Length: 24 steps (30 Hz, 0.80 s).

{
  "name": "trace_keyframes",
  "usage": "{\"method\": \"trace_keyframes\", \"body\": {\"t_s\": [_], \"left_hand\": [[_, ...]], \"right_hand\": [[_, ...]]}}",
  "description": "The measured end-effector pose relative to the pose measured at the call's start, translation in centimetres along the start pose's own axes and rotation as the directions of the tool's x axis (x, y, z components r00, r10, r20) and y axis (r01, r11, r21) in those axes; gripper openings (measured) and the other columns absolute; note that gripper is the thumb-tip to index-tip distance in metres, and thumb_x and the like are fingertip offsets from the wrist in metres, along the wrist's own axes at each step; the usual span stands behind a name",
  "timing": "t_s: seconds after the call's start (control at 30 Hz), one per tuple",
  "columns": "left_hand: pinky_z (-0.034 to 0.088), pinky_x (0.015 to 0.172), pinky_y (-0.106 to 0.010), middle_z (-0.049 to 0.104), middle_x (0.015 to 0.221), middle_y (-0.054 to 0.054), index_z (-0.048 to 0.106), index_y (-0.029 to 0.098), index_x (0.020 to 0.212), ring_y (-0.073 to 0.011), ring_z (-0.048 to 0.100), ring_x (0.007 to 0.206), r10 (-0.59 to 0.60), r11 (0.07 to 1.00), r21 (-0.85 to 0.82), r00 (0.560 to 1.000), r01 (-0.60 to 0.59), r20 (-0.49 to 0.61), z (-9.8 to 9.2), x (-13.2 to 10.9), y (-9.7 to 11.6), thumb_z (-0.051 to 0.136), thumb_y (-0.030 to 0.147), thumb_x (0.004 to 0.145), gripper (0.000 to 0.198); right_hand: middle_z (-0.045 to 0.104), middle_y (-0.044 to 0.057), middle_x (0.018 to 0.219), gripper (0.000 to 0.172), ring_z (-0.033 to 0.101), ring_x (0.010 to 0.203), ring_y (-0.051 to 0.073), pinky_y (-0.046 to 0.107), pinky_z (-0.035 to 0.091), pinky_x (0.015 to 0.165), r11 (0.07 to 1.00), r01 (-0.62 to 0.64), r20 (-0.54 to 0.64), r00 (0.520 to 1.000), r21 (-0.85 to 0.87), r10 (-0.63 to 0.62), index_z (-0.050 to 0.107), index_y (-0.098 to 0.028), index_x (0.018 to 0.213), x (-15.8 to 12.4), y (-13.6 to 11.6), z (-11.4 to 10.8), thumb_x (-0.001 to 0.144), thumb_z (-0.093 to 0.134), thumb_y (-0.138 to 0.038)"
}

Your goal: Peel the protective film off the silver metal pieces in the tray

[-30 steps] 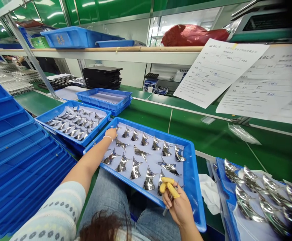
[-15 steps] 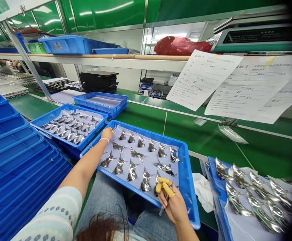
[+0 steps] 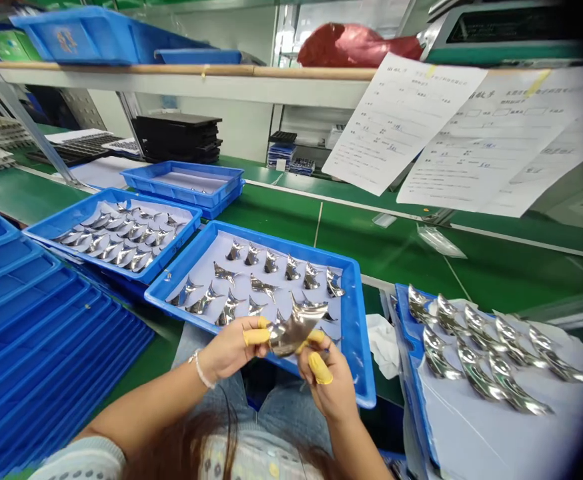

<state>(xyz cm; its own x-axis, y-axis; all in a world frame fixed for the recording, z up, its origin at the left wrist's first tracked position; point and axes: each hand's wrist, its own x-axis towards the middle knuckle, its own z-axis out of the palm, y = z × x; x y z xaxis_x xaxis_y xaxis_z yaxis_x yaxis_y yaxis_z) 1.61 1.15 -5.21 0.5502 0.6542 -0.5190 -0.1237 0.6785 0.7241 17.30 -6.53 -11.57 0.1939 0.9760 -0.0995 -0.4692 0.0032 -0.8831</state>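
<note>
Both my hands hold one shiny curved metal piece up over the near edge of a blue tray. My left hand pinches its left end with yellow finger cots on thumb and finger. My right hand grips its right side, also in yellow cots. Inside the tray, several similar metal pieces lie in rows on a white sheet.
A second blue tray of metal pieces sits to the left, a shallower one behind it. Another tray with metal pieces stands at right beside a white cloth. Stacked blue trays fill the left. Paper forms hang above the green belt.
My left hand pulled back from the tray's far left corner and joined my right hand. A metal piece was lifted from the tray and is held between both hands. The camera tilted down.
</note>
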Motion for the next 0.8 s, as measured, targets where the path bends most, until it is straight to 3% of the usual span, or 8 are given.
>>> {"method": "trace_keyframes", "body": {"t_s": [0.07, 0.13, 0.23, 0.3, 0.37, 0.47, 0.6, 0.8], "left_hand": [[0.037, 0.054, -0.018, 0.055, 0.063, 0.0, 0.063, 0.011, 0.069, -0.0058, 0.046, 0.053, -0.032, 0.999, 0.007, 0.999, 0.032, 0.038, 0.6, -0.8, -0.9, 0.083, 0.039, 0.057, 0.037], [0.041, 0.06, -0.021, 0.059, 0.068, -0.002, 0.066, 0.012, 0.074, -0.0085, 0.05, 0.059, -0.002, 0.991, 0.136, 0.999, -0.005, 0.052, 0.8, -1.1, -1.1, 0.08, 0.038, 0.061, 0.033], [0.045, 0.079, -0.028, 0.067, 0.092, -0.006, 0.07, 0.017, 0.097, -0.0159, 0.058, 0.082, 0.224, 0.834, 0.505, 0.973, -0.224, 0.062, 0.9, -1.6, -0.4, 0.073, 0.034, 0.072, 0.03], [0.043, 0.088, -0.032, 0.066, 0.105, -0.007, 0.067, 0.02, 0.11, -0.0194, 0.057, 0.095, 0.4, 0.618, 0.682, 0.903, -0.391, 0.155, 1.1, -2.0, 0.4, 0.069, 0.036, 0.078, 0.035], [0.042, 0.089, -0.033, 0.067, 0.106, -0.008, 0.067, 0.019, 0.109, -0.0204, 0.057, 0.097, 0.496, 0.432, 0.738, 0.82, -0.519, 0.286, 1.5, -2.4, 0.9, 0.063, 0.043, 0.083, 0.036], [0.042, 0.083, -0.032, 0.069, 0.094, -0.007, 0.069, 0.018, 0.097, -0.0183, 0.057, 0.087, 0.565, 0.267, 0.743, 0.725, -0.613, 0.395, 2.0, -2.5, 1.1, 0.054, 0.052, 0.087, 0.038], [0.039, 0.077, -0.03, 0.069, 0.083, -0.005, 0.07, 0.019, 0.084, -0.016, 0.056, 0.079, 0.601, 0.198, 0.74, 0.676, -0.643, 0.426, 2.3, -2.3, 0.9, 0.049, 0.052, 0.089, 0.04], [0.038, 0.079, -0.03, 0.07, 0.083, -0.004, 0.071, 0.019, 0.086, -0.0149, 0.056, 0.08, 0.618, 0.17, 0.719, 0.641, -0.674, 0.456, 2.5, -2.5, 1.3, 0.051, 0.045, 0.09, 0.033]], "right_hand": [[0.046, -0.004, 0.054, 0.033, 0.033, 0.045, 0.008, 0.021, 0.03, 0.044, 0.986, 0.065, -0.027, 0.997, -0.151, -0.07, 0.063, -0.018, 0.089, -0.6, -1.2, 0.2, 0.076, 0.071, -0.048], [0.051, -0.001, 0.06, 0.023, 0.039, 0.05, 0.01, 0.022, 0.033, 0.047, 0.924, 0.129, -0.017, 0.989, -0.36, -0.145, 0.064, -0.017, 0.078, -1.2, -2.7, 0.2, 0.079, 0.07, -0.039], [0.052, -0.001, 0.061, 0.018, 0.042, 0.054, 0.011, 0.023, 0.035, 0.05, 0.742, 0.266, 0.043, 0.951, -0.615, -0.306, 0.062, -0.017, 0.069, -1.8, -4.7, 0.5, 0.082, 0.067, -0.028], [0.052, -0.002, 0.06, 0.01, 0.043, 0.053, 0.011, 0.022, 0.035, 0.049, 0.607, 0.365, 0.118, 0.906, -0.706, -0.407, 0.063, -0.019, 0.074, -2.0, -5.7, 0.9, 0.084, 0.064, -0.022], [0.054, -0.002, 0.062, 0.004, 0.045, 0.053, 0.011, 0.022, 0.037, 0.05, 0.493, 0.466, 0.217, 0.85, -0.735, -0.48, 0.065, -0.019, 0.085, -2.2, -6.4, 1.3, 0.085, 0.061, -0.017], [0.054, -0.001, 0.062, 0.005, 0.047, 0.052, 0.011, 0.022, 0.038, 0.05, 0.353, 0.562, 0.318, 0.77, -0.748, -0.552, 0.062, -0.018, 0.088, -2.4, -6.6, 1.7, 0.087, 0.059, -0.015], [0.052, -0.001, 0.059, 0.006, 0.046, 0.052, 0.012, 0.023, 0.036, 0.048, 0.22, 0.588, 0.376, 0.717, -0.778, -0.587, 0.058, -0.017, 0.082, -2.6, -6.3, 1.7, 0.089, 0.058, -0.018], [0.063, 0.005, 0.069, 0.008, 0.058, 0.062, 0.015, 0.024, 0.042, 0.051, 0.173, 0.608, 0.409, 0.691, -0.775, -0.596, 0.057, -0.017, 0.084, -2.6, -6.2, 1.3, 0.091, 0.056, -0.022]]}}
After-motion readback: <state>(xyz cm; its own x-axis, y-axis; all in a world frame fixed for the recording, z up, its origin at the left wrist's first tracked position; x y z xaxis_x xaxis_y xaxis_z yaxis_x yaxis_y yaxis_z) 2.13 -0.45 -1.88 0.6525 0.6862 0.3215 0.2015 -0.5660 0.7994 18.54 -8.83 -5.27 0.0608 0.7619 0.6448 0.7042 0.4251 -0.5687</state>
